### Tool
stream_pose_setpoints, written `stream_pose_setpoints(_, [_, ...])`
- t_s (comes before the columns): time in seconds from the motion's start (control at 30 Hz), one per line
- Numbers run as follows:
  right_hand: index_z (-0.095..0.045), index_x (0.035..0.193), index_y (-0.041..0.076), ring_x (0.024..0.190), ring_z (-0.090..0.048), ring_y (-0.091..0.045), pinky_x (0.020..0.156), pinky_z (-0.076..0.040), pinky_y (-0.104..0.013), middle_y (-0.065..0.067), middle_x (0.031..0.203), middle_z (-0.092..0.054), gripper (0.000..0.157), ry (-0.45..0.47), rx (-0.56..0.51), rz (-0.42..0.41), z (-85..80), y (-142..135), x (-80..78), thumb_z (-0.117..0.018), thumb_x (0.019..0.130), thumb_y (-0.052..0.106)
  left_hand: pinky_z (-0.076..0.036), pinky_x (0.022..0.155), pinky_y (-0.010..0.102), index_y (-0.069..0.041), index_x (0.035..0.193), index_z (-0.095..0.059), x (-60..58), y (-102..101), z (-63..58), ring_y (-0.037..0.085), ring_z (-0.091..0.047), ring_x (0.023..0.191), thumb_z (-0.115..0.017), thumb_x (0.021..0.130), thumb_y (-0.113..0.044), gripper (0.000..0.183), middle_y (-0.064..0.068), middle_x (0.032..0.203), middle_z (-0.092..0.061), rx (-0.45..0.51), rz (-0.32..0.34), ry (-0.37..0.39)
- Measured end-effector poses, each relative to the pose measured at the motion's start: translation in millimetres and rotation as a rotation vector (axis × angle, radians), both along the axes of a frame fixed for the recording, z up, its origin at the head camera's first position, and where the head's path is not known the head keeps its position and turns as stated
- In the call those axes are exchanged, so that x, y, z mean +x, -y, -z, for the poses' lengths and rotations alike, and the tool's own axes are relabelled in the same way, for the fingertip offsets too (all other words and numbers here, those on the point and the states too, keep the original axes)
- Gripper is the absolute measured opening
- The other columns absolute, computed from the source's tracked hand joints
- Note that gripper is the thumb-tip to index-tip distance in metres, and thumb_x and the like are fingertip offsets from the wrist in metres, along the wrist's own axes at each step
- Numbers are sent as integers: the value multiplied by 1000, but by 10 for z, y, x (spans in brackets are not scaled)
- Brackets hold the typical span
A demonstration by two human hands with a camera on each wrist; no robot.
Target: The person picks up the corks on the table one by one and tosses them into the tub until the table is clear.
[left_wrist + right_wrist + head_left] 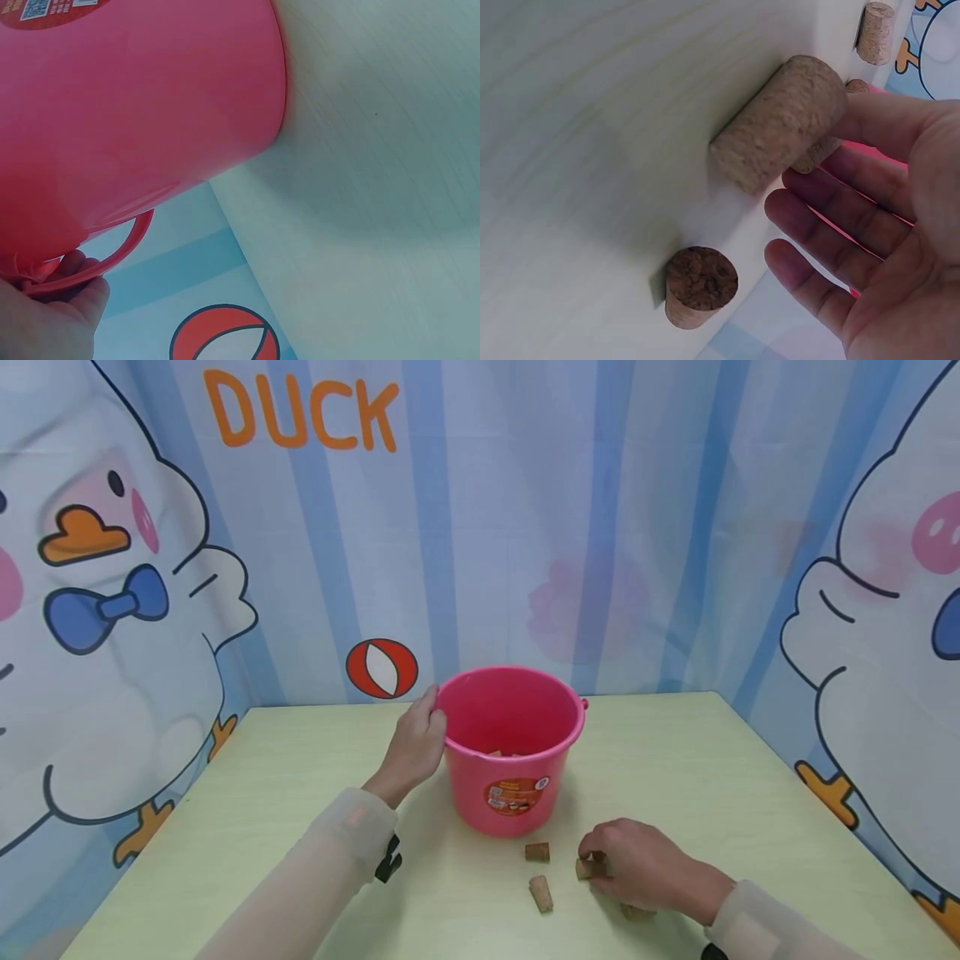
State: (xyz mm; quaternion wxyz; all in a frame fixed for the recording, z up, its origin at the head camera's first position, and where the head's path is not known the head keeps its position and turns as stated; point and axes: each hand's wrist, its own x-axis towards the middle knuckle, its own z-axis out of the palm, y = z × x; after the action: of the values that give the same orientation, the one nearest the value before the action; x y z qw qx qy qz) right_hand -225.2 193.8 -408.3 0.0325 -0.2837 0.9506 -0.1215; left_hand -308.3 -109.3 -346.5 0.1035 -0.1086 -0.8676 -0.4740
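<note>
A pink bucket (510, 793) stands on the table with a few cork pieces just visible inside. My left hand (416, 739) grips it at the left side of the rim; in the left wrist view the fingers curl round its pink handle (131, 244). In front of the bucket on the right, my right hand (637, 864) pinches a cork (583, 869) between thumb and fingers, low over the table. Another cork (780, 124) lies nearer the right wrist camera and partly hides the pinched one. A darker-ended cork (701, 281) stands beside the fingertips.
Two loose corks, a darker one (537, 852) and a lighter one (541, 893), lie on the pale table (300, 802) between the hands. Behind and at both sides hangs a blue-striped curtain (495, 527) with duck drawings.
</note>
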Motion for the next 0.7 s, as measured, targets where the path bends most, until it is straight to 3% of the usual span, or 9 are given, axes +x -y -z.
stream_pose_setpoints(0.33, [-76, 87, 22, 68, -50, -2, 65, -51, -28, 18, 75, -61, 13, -14, -27, -17, 18, 3, 1, -85, 83, 13, -41, 113, 48, -6, 164, -17, -5, 2, 4, 32, -32, 150, -33, 108, -24, 61, 9, 166, -29, -3, 0, 1])
stream_pose_setpoints(0.7, [-79, 94, 19, 72, -56, -4, 70, -58, -29, 13, 83, -69, 16, -8, -47, 19, -57, 17, -24, -86, 81, 10, -42, 113, 47, -7, 164, -17, 1, 4, 3, 32, -33, 149, -34, 108, -25, 61, 8, 166, -29, -3, -5, 4])
